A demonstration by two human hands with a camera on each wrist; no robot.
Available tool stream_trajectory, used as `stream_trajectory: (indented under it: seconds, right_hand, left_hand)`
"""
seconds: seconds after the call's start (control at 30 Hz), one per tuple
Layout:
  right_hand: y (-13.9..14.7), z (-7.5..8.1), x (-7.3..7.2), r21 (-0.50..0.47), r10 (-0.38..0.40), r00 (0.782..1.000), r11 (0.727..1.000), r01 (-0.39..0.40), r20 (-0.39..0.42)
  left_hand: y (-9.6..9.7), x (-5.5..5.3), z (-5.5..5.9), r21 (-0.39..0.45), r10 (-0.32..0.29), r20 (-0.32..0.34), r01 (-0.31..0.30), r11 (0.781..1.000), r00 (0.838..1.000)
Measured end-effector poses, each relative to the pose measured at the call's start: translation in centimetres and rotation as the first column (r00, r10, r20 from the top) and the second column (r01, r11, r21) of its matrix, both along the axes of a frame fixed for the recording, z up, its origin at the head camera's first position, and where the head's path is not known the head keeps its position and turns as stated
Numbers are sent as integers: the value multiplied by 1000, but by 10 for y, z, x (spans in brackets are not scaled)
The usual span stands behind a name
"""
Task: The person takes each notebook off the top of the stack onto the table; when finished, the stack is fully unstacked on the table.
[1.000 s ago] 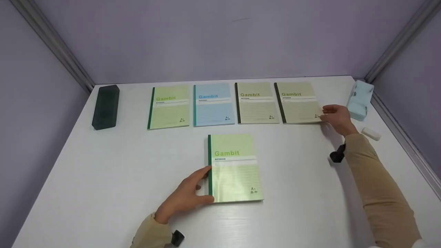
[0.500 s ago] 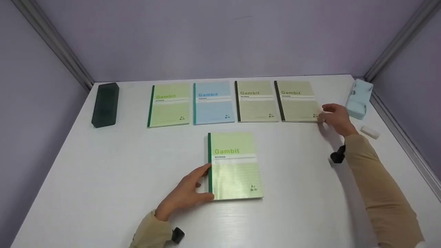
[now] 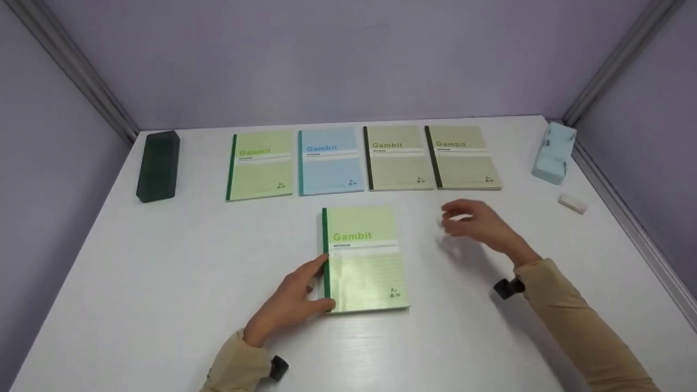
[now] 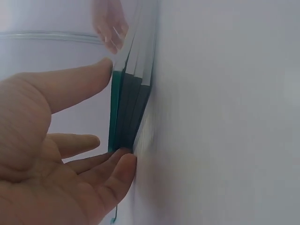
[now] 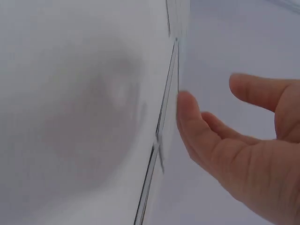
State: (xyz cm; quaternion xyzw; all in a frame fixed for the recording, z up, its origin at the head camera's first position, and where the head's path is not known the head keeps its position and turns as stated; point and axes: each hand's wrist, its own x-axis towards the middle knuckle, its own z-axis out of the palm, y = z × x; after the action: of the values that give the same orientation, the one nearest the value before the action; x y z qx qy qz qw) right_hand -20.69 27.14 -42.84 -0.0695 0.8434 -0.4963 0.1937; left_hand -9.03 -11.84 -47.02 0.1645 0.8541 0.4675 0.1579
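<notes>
A thick light-green notebook [image 3: 364,272] with a dark-green spine lies in the middle of the table; the left wrist view shows several notebook spines [image 4: 131,103] stacked under its cover. My left hand [image 3: 291,299] rests against the spine side, thumb at the near left corner and fingertips along the spine. To the right of that stack, my right hand [image 3: 479,223] hovers over the table with loosely bent fingers, holding nothing. Behind it, in a row, lie a green notebook [image 3: 262,174], a blue notebook [image 3: 331,171], an olive notebook [image 3: 401,169] and another olive notebook [image 3: 468,169].
At the back left stands a dark-green pencil case [image 3: 158,166]. A light-blue case [image 3: 554,155] is at the back right, with a white eraser [image 3: 572,204] in front of it. Walls border the white table [image 3: 163,283] at the back and sides.
My right hand has left the rightmost olive notebook and moved left and nearer, toward the stack. The left hand has stayed at the green spine. The view has shifted slightly.
</notes>
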Motion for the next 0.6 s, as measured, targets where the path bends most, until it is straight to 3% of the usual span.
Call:
stream_trajectory:
  seconds: [0.1,0.23,0.47,0.6]
  right_hand:
    - [-23,-4,20,-23,90,993,996,-89,76]
    - [-46,-10,37,-72,123,986,991,-116,115]
    - [-65,-22,52,-129,118,984,986,-101,130]
    - [-76,-26,54,-167,118,981,982,-92,152]
  left_hand:
    - [3,-2,1,-5,26,-21,-26,1000,999]
    - [10,-8,5,-41,57,-29,-59,997,998]
    - [21,-19,10,-117,117,7,-116,986,993]
    - [20,-20,10,-141,137,5,-135,981,991]
